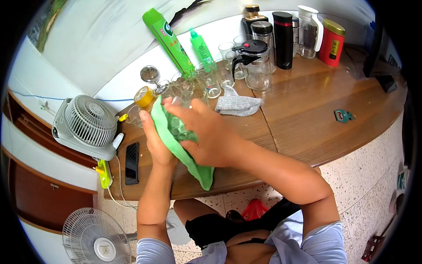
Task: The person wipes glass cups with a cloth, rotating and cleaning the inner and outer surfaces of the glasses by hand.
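Observation:
A light green cloth (202, 174) drapes over my left hand (156, 143), its lower corner hanging over the table's front edge. In the cloth lies a clear drinking glass (178, 128) with a dimpled pattern. My left palm cups cloth and glass from the left side. From the right, my right hand (211, 132) closes over the glass, its fingers at the upper end and its thumb lower down; the fingers are slightly blurred. Right beyond my hands, a silver-grey cloth (238, 103) lies crumpled on the wooden table (303, 119).
Several clear glasses (213, 86) crowd the back, near a glass teapot (258, 72), a black flask (282, 42), a pitcher (309, 33) and a red tin (332, 44). On the left are a small fan (90, 121), a phone (132, 163) and yellow tape (143, 96). A bottle opener (343, 115) lies right.

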Motion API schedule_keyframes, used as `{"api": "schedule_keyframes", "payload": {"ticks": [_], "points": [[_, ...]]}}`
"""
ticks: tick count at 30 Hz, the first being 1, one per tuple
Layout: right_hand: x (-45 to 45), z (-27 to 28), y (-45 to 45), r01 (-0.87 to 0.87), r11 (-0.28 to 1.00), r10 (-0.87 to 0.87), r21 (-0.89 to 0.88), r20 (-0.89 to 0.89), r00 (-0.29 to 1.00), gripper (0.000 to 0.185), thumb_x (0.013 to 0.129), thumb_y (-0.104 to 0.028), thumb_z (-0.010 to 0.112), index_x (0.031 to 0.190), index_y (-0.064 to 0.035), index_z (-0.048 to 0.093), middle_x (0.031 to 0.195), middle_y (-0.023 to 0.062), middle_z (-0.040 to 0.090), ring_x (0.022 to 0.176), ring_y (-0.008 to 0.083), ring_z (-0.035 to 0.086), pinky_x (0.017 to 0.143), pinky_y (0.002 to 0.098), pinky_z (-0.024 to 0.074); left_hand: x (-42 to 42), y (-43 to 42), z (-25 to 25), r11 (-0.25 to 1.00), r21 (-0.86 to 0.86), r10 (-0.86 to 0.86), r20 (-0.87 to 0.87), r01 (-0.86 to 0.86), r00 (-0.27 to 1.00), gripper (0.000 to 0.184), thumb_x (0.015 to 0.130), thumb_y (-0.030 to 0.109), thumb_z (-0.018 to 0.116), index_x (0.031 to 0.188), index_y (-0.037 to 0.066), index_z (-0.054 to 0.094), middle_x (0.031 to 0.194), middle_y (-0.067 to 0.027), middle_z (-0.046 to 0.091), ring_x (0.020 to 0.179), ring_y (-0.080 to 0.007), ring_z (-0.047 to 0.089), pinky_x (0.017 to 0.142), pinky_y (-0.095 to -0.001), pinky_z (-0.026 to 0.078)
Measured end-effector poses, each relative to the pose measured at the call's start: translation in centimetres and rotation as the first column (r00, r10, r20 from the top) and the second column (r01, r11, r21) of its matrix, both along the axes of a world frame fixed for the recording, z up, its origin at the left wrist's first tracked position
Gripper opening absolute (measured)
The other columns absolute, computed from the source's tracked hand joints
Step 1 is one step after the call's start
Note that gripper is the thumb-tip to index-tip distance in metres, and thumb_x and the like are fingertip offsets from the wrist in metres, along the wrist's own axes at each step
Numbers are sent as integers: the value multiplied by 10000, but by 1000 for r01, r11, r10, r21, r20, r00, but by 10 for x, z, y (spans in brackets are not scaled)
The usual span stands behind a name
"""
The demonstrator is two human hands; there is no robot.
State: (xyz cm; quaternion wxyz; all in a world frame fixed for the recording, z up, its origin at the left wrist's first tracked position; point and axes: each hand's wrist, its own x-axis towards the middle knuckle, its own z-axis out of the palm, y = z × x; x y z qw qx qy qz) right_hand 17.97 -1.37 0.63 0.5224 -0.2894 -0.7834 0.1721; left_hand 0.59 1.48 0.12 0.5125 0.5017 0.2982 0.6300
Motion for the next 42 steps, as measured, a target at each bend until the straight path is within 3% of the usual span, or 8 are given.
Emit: {"api": "schedule_keyframes", "payload": {"ticks": [4, 10, 13, 15, 20, 36, 41, 42], "points": [[-13, -15, 0, 10, 992, -4, 123, -50, 999, 729, 826, 20, 682, 1521, 7, 459, 1091, 227, 532, 981, 436, 586, 860, 477, 508, -5, -1, 0, 995, -79, -61, 93, 68, 994, 719, 1121, 644, 302, 1375, 37, 591, 1276, -119, 660, 1156, -228, 640, 1034, -393, 502], [-16, -16, 2, 21, 999, -26, -38, -148, 989, 712, 823, 50, 644, 1511, -1, 466, 1057, 225, 518, 924, 441, 567, 820, 489, 492, 9, -2, -11, 798, 563, 485, -391, -213, 782, 654, 1154, 540, 328, 1434, -8, 549, 1317, -135, 630, 1199, -212, 598, 1057, -377, 464], [-16, -14, 1, 21, 999, -18, 26, -127, 992, 741, 806, 35, 671, 1518, -15, 471, 1037, 208, 520, 906, 427, 566, 801, 484, 484, 2, 0, -6, 894, 403, 366, -408, -195, 836, 632, 1160, 518, 313, 1452, 3, 534, 1309, -146, 643, 1191, -232, 619, 1061, -391, 486], [-15, -13, 1, 36, 991, -25, 133, -81, 996, 778, 780, 23, 702, 1525, -41, 484, 1019, 185, 534, 882, 408, 567, 798, 482, 474, 0, 3, 0, 996, 87, 34, -172, -20, 985, 620, 1161, 515, 310, 1459, 16, 527, 1308, -149, 650, 1181, -251, 641, 1059, -405, 508], [0, -2, 11, -81, 909, 11, 408, 170, 985, 907, 702, -18, 781, 1557, -86, 484, 964, 106, 560, 921, 353, 583, 885, 464, 428, 1, -1, 14, 906, -321, -279, 37, 276, 960, 686, 1123, 649, 298, 1363, 73, 583, 1250, -136, 690, 1128, -255, 696, 932, -423, 607], [13, 15, 9, -247, 938, 202, 245, 193, 960, 975, 668, 18, 759, 1588, -110, 460, 1023, 132, 563, 992, 367, 546, 951, 467, 400, -3, 1, 17, 883, -387, -342, -139, 267, 929, 1077, 952, 925, 224, 1369, 21, 634, 1294, -159, 698, 1174, -253, 695, 926, -394, 609], [14, 20, 11, -243, 966, 217, 90, 226, 950, 954, 684, 5, 765, 1584, -52, 455, 1084, 147, 576, 1012, 390, 543, 980, 492, 419, -5, 6, 4, 810, -410, -410, 117, 420, 905, 885, 937, 893, 440, 1199, 80, 670, 997, -37, 628, 931, -171, 665, 773, -328, 592], [13, 23, 10, -237, 967, 211, 99, 221, 952, 971, 674, 9, 768, 1589, -41, 445, 1117, 157, 577, 1034, 389, 543, 991, 488, 422, -7, 9, 0, 817, -403, -425, 63, 413, 903, 922, 921, 899, 461, 1279, 68, 640, 1127, -74, 634, 1036, -201, 664, 863, -374, 584]]}}
